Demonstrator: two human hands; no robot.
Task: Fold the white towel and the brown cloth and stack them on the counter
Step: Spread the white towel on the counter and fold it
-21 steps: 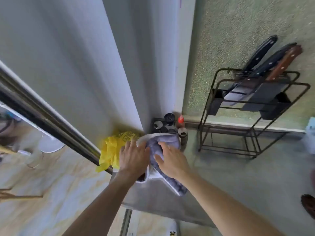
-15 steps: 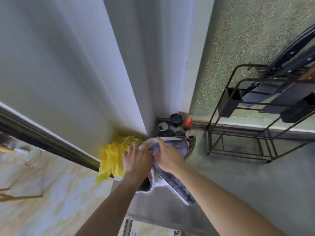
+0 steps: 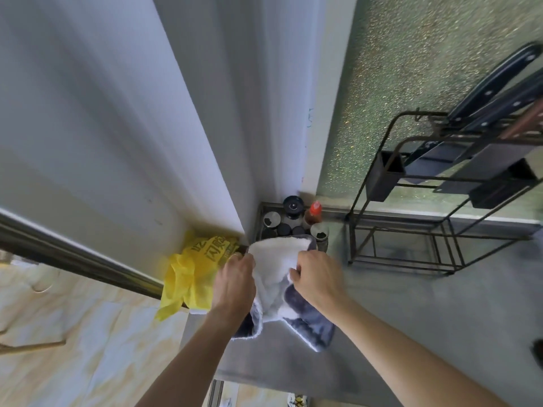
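Note:
A white towel (image 3: 274, 259) with a dark grey-blue underside lies bunched at the left end of the grey counter (image 3: 411, 312). My left hand (image 3: 235, 284) grips its left edge. My right hand (image 3: 318, 279) pinches its right side, fingers curled into the white pile. A dark flap of the towel (image 3: 311, 324) trails toward me on the counter. No brown cloth shows in this view.
A yellow plastic bag (image 3: 194, 268) hangs on a steel rail (image 3: 73, 259) just left of my left hand. Spice jars and a red-capped bottle (image 3: 313, 215) stand behind the towel. A black wire rack (image 3: 411, 230) holding knives stands at the right.
The white side of the towel has been turned up and spread wider between my hands. My right hand has shifted a little to the right. The camera has tilted.

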